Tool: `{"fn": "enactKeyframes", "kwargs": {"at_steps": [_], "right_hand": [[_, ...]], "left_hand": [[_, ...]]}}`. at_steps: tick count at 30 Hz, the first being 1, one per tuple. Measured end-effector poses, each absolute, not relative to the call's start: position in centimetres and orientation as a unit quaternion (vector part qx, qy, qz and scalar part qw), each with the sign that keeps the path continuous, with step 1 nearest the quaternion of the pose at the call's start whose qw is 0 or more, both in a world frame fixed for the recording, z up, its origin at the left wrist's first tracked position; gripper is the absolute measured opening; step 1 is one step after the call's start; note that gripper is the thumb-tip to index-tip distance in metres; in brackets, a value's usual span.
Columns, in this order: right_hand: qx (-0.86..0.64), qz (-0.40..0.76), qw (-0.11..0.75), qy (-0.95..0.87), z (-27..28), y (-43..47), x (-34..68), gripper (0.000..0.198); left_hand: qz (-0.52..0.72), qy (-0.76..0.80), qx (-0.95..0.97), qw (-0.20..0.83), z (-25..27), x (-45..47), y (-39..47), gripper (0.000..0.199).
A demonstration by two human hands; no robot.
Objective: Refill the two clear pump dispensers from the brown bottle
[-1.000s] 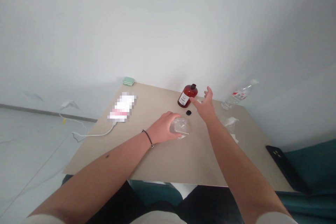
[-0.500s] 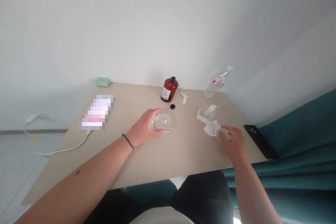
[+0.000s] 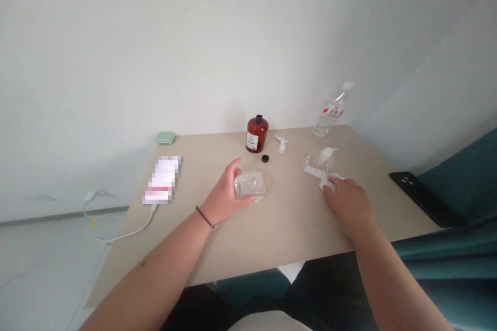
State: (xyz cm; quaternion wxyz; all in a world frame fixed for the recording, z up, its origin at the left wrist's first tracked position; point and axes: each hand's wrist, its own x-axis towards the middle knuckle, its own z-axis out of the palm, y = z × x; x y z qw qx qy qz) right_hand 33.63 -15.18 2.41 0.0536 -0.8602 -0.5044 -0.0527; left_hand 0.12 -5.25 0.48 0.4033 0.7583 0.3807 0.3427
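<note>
My left hand is closed around the left side of a clear square container, thumb on the near side and fingers on the far side. On the right, my right hand lies over a crumpled white tissue, its fingertips closed on it and partly hiding it. Just beyond the tissue is a clear plastic wrapper or box with a white pump head. A brown bottle with a pale label stands uncapped farther back, and a small black cap lies before it.
Near the wall sit a small white nozzle piece and a tilted-looking clear water bottle. At left are a green case and a blurred-out phone on a white cable. A black phone lies at the table's right edge.
My right hand has moved onto the tissue and closed its fingers on it. My left hand stays around the clear container. The whole view has shifted slightly.
</note>
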Motion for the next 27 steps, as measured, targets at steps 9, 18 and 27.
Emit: {"fn": "enactKeyframes", "kwargs": {"at_steps": [9, 18, 27], "right_hand": [[-0.723, 0.185, 0.269, -0.609, 5.2, -12.6, 26.2, 0.037], [-0.543, 0.305, 0.121, -0.773, 9.7, -3.5, 20.8, 0.025], [-0.462, 0.212, -0.041, -0.86, 13.0, -1.9, 16.5, 0.013]], "left_hand": [[0.366, 0.362, 0.751, 0.414, -0.2, 0.2, -5.0, 0.11], [0.353, 0.363, 0.745, 0.433, 0.0, 0.1, -5.0, 0.112], [0.35, 0.342, 0.734, 0.47, 0.9, 0.0, -5.1, 0.112]]}}
